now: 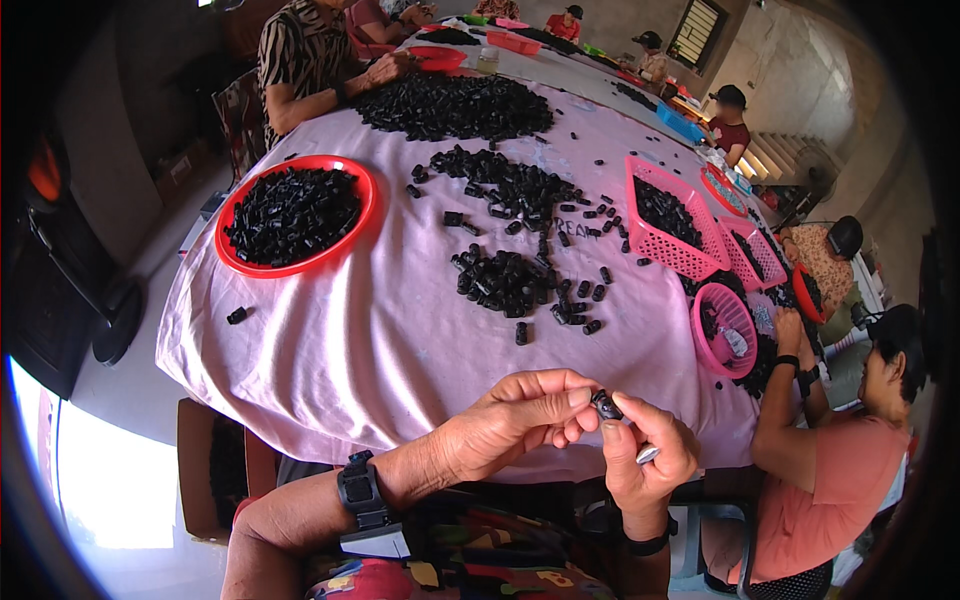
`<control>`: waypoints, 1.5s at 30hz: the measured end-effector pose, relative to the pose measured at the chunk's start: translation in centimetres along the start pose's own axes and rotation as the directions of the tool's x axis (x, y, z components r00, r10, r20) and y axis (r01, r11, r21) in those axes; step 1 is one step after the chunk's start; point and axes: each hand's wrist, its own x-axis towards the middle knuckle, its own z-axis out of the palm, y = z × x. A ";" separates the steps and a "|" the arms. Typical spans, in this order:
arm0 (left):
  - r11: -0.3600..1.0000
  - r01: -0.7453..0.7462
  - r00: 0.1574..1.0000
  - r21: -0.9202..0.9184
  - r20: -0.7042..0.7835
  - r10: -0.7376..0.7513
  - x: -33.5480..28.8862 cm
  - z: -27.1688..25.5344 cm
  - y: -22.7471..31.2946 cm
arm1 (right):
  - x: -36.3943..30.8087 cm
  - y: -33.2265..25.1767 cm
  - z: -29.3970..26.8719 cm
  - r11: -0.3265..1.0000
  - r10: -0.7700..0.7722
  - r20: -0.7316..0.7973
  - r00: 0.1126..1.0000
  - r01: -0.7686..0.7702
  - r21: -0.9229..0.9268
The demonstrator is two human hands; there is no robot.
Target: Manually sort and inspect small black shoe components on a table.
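Note:
A small shiny black cylindrical piece [606, 405] is pinched between the fingertips of both my hands above the table's near edge. My left hand [535, 412] closes on its left side with thumb and forefinger. On the other side, my right hand [650, 450] grips it with thumb and forefinger. A small silver-coloured object [648, 454] shows in my right palm; what it is cannot be made out. Beyond my hands lies a loose pile of similar black pieces [505, 280] on the pink cloth [400, 345].
A red round tray [372, 225] full of black pieces stands at left. At right are a pink rectangular basket [680, 255] and a round pink basket [698, 335]. A large black heap [455, 105] lies farther back. A person in a salmon shirt [850, 480] sits close at right.

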 end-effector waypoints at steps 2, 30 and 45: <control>1.000 0.009 1.000 -0.014 0.005 -0.009 0.0 0.1 0.1 | -0.2 0.1 -0.1 0.995 0.091 -0.007 0.996 -0.090 0.050; 1.000 -0.027 1.000 -0.012 0.007 0.027 0.2 -0.3 -0.4 | -0.3 0.2 0.4 0.996 0.068 0.089 0.994 -0.072 0.046; 1.000 -0.011 1.000 0.021 0.018 0.010 0.2 -0.4 -0.3 | 0.0 0.3 0.5 0.971 -0.186 0.065 0.980 0.193 -0.139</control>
